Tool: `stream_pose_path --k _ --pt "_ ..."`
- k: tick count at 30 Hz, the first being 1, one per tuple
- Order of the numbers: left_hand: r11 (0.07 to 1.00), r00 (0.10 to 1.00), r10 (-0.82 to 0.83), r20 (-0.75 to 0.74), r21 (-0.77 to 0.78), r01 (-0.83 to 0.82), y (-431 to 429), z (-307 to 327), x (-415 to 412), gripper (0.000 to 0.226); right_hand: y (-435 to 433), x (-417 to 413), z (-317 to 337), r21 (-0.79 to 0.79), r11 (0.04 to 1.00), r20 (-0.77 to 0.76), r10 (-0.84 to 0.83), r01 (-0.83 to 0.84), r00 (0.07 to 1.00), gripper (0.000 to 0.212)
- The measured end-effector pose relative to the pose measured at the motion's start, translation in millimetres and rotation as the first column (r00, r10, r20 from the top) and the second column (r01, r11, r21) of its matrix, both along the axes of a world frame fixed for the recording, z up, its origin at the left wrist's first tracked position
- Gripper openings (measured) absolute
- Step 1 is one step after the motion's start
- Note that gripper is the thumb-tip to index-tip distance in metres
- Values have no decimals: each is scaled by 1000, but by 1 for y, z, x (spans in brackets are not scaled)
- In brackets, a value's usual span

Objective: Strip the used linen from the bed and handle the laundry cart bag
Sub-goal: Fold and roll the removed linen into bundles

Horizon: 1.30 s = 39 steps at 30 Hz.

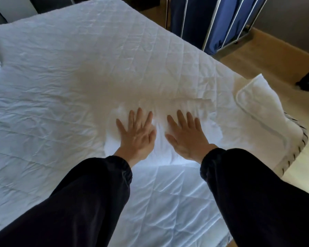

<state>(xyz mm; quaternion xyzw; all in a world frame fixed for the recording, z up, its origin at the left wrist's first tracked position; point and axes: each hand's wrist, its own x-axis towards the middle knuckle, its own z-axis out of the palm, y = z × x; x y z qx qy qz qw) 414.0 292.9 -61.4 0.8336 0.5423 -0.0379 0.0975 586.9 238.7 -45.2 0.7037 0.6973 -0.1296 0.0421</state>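
Left hand (137,134) and right hand (186,136) press flat on the white bedcover (61,90), fingers straight and spread. Blue laundry cart (212,24) stands far right.

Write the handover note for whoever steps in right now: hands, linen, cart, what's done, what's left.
Left hand: open, flat on the white quilted cover.
Right hand: open, flat beside it, holding nothing.
The cover's folded corner lies turned back at the right, baring the striped mattress edge.
The laundry cart with blue bags stands beyond the bed.
Done: one corner loosened.
Left: strip the cover, bag it.
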Motion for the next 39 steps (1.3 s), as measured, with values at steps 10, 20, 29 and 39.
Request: stream_pose_path --k 10,20,29,39 --pt "999 994 43 99 -2 -43 40 -71 10 66 74 4 -56 -78 990 30 -114 116 993 78" --pt "998 990 71 123 -8 -70 45 -92 13 63 77 3 -81 -42 993 45 -109 111 993 76" --pt "996 995 80 57 23 -82 39 -82 16 65 74 4 -77 -20 995 16 -98 99 995 77" --pt "992 997 53 47 114 -58 11 -71 14 65 54 6 -71 128 990 -45 -56 61 997 75"
